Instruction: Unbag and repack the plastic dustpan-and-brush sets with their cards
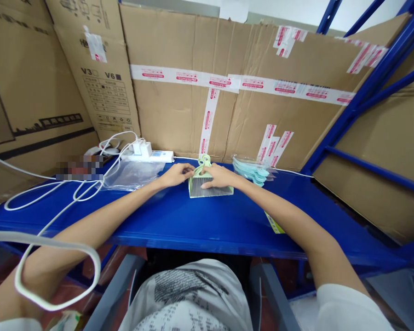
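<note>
Green dustpan-and-brush set (193,189) is stood near the rear of the blue table (179,216), roughly mid-width, grey bristles faced to the front edge, looped handle pointed at the cardboard wall (179,46). 2 hands are brought to it.

Right hand (219,176): partly closed over the set from the right, thumb laid across the bristles, fingers across the green top. Set is held.

Left hand (177,174): half curled at the set's left edge, thumb and fingers bent with a small gap between. Whether contact is made by the fingertips can't be told from here.

Clearances: widest open room is left in front, from the bristles to the table's front edge. Rear is tight, handle placed just off the cardboard. Left side is bounded by clear plastic bags (134,177), a white power strip (162,156) and looped white cable (20,236), also draped over the left forearm. Right side is limited by teal packets (251,172) just past the right wrist. Yellow-green card (273,223) is partly covered by the right forearm, near the front edge.
</note>
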Tool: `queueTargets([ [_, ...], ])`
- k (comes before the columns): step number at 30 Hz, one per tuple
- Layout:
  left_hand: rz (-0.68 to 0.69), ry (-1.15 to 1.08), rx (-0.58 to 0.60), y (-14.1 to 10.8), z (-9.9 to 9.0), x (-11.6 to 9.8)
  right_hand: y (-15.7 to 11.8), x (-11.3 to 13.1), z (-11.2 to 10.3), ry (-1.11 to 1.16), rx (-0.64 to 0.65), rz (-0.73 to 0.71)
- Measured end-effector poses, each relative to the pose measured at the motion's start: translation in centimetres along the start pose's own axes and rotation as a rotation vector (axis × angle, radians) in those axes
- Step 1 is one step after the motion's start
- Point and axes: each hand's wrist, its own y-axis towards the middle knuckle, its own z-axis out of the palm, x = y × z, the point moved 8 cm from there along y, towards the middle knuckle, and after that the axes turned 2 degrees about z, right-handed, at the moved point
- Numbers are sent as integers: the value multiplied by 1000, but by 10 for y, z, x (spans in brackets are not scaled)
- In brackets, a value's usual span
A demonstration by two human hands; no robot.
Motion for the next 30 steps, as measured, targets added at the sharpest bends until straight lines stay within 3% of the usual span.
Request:
queueTargets([
  [4,-24,-168,-3,0,-8,-3,-4,11,-16,61,-61,-33],
  [8,59,-214,-15,1,-13,-20,-9,16,-42,110,-196,-11],
  [13,-45,272,-289,3,-40,-11,-18,10,-86,258,-339,-12],
  [16,-126,315,-394,2,-70,5,-32,-1,-123,311,-525,0],
  [18,-186,339,-511,-4,-98,16,-38,-11,-136,271,-623,53],
  [20,-264,353,-668,-13,-126,26,-31,-19,-125,211,-561,107],
  [23,-352,328,-760,-20,-143,39,-5,-22,-69,116,-251,153],
  [25,-369,310,-742,-19,-141,42,9,-20,-27,33,-80,163],
  [27,-369,306,-707,-16,-134,41,16,-18,3,-2,-20,180],
  [30,-366,313,-663,-13,-125,38,16,-13,25,-32,-21,211],
])
